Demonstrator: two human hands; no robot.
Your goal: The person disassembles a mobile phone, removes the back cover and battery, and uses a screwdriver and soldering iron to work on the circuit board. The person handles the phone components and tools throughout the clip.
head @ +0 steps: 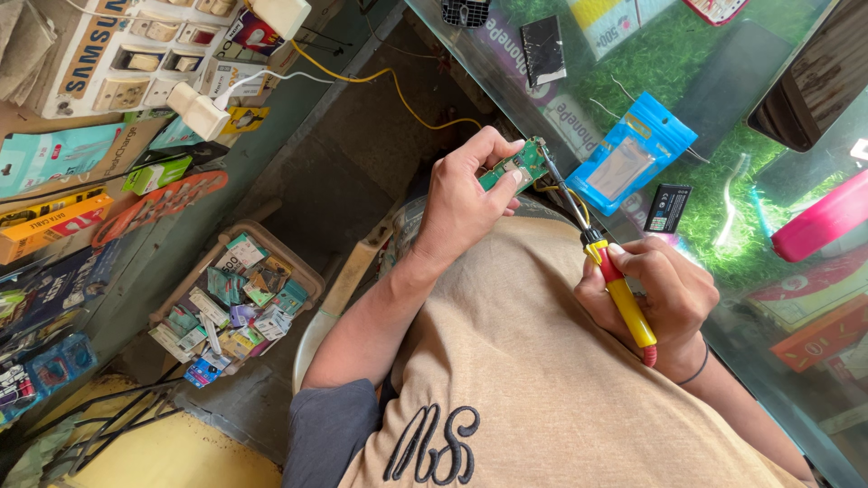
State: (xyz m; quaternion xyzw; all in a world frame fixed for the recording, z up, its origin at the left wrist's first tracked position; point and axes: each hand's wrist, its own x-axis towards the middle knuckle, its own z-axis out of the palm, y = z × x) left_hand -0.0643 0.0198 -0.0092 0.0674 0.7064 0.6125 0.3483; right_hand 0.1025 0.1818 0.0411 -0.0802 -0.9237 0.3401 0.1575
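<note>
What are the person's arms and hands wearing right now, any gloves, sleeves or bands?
Both hands are bare, no gloves. The left hand has a bare forearm, with a short dark grey-blue sleeve at the upper arm, joined to a tan shirt with dark stitched lettering. The right hand has a thin dark band round the wrist.

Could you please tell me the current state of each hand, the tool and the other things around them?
left hand: gripping the green circuit board
right hand: gripping the soldering iron, tip at the board
blue pouch: lying flat on glass counter
crate of small packets: open, full
</note>
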